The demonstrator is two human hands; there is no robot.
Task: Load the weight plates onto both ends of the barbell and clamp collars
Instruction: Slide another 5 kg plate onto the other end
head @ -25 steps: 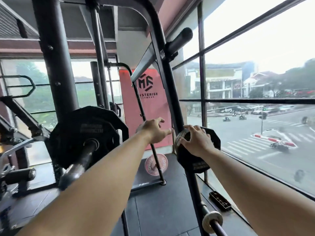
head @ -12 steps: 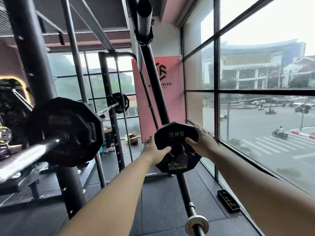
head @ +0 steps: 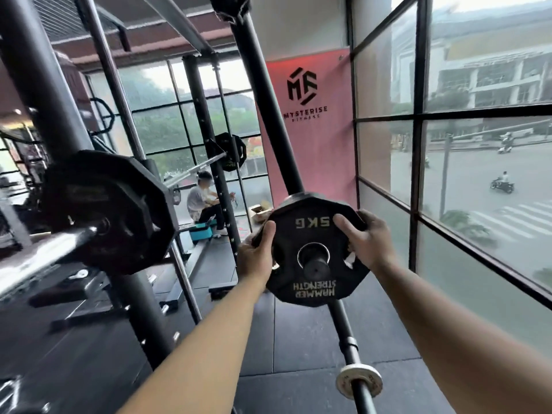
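**One plate on the bar, a small one in hand**

The left hand [head: 257, 258] and right hand [head: 369, 243] curl their fingers round opposite edges of the small plate [head: 313, 289], whose hole frames a rack peg [head: 315, 265]. The barbell [head: 44, 249] to the left carries a large plate [head: 119, 210]; no collar shows. This plate and the clamping look undone. Upside down, it reads "5KG" and "HAMMER STRENGTH"; the banner [head: 304, 138] reads "MYSTERISE FITNESS"

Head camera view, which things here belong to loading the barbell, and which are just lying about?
Part of the job: 5 kg plate, gripped by left hand and right hand; barbell sleeve; large plate already on it.
Not part of it: small silver plate on the low peg; cardboard box; seated person; red banner.
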